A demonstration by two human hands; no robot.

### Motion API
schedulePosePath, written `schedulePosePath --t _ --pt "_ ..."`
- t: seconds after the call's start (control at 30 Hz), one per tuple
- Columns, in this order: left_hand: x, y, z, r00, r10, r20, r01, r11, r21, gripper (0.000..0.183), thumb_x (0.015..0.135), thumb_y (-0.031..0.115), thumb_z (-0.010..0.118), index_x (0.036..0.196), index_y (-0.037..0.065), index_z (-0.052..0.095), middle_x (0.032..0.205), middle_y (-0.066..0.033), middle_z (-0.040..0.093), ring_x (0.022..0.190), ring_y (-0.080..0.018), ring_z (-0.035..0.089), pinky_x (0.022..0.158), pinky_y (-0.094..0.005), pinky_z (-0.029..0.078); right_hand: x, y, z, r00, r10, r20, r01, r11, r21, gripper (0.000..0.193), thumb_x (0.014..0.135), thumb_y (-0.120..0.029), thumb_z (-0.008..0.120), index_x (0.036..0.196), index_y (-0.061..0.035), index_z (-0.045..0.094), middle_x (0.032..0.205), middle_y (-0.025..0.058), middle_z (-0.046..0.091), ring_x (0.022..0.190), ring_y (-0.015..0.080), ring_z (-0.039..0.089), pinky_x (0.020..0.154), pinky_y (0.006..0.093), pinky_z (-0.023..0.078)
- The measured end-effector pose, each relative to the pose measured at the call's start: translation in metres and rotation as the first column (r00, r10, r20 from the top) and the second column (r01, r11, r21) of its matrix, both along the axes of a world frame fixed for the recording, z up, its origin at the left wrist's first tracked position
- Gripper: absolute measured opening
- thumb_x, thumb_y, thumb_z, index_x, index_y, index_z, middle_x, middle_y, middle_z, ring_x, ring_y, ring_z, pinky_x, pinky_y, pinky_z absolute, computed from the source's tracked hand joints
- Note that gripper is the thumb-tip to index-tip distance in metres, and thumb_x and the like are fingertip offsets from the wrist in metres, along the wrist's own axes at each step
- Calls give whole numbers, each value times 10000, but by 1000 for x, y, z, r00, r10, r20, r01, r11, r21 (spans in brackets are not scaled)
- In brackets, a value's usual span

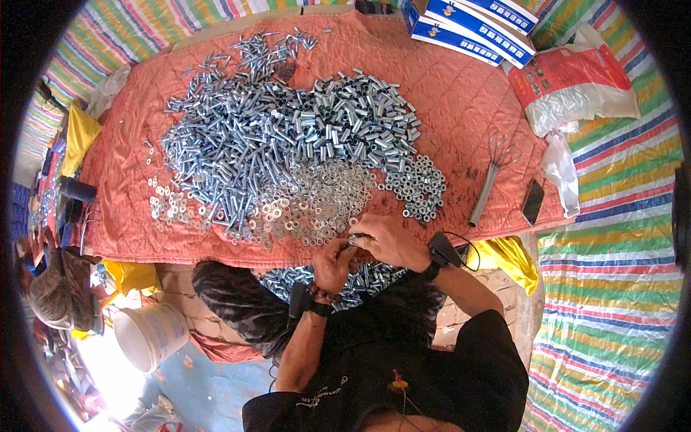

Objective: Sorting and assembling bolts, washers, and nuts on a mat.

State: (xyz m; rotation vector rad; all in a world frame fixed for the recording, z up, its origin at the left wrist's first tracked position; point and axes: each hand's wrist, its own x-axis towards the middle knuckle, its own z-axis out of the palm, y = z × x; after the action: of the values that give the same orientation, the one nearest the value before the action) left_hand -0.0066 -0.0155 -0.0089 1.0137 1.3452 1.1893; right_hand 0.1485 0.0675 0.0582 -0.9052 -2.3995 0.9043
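My left hand (pixel 332 265) and my right hand (pixel 389 243) meet at the table's near edge, fingers pinched together. Between their fingertips is a small metal piece (pixel 355 240), mostly hidden, so its exact kind does not show. Just beyond them lies a heap of flat washers (pixel 317 198). Hex nuts (pixel 417 189) spread out to the right of the washers. Farther back are a big pile of bolts (pixel 223 137) and a pile of metal sleeves (pixel 353 119). Below my hands, more metal fasteners (pixel 367 286) gather at my lap.
A red quilted cloth (pixel 461 108) covers the table. To the right lie a wire whisk-like tool (pixel 484 193), a dark phone (pixel 533 201) and a red-and-white plastic bag (pixel 576 83). Blue-and-white boxes (pixel 471 32) stack at the back right. A white bucket (pixel 147 335) stands at lower left.
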Motion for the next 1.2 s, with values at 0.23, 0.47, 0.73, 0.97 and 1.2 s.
schedulePosePath --t 0.23,0.47,0.73,0.97,1.2 --pt "-1 2 0 999 -36 31 37 998 -43 103 878 67 592 901 -28 626 605 -54 605 506 -98 574 464 -254 458 7 -2 -4 985 -32 -169 15 995 -98 213 835 -112 607 1013 4 628 925 136 611 828 290 608 724 350 484" --pt "1 4 10 986 -11 -169 25 996 82 83 862 42 597 882 -33 627 608 -55 608 510 -97 578 457 -250 450 4 -5 -7 994 -74 -76 71 996 -47 200 837 -81 604 1027 -28 634 962 129 623 872 285 619 730 355 491" --pt "-3 7 21 950 -38 -309 93 982 166 110 876 76 585 865 -25 628 621 -66 621 509 -116 597 456 -258 457 8 -15 -12 971 -107 -213 83 990 -117 240 820 -26 608 1060 -33 614 1050 110 635 966 276 621 783 326 498" --pt "-3 4 7 994 -68 -80 64 997 -53 119 883 89 584 877 -21 629 611 -65 619 499 -118 599 453 -260 467 6 -17 -13 970 -139 -200 97 973 -207 222 834 -70 602 1050 -29 629 1095 122 634 1056 290 594 901 364 469" --pt "-4 7 18 989 -101 -106 98 995 -31 113 878 84 594 885 -25 622 603 -53 604 496 -109 595 445 -250 459 11 -5 -9 934 -258 -247 291 950 110 208 805 2 623 1012 -25 619 1006 117 643 957 281 608 806 357 494"
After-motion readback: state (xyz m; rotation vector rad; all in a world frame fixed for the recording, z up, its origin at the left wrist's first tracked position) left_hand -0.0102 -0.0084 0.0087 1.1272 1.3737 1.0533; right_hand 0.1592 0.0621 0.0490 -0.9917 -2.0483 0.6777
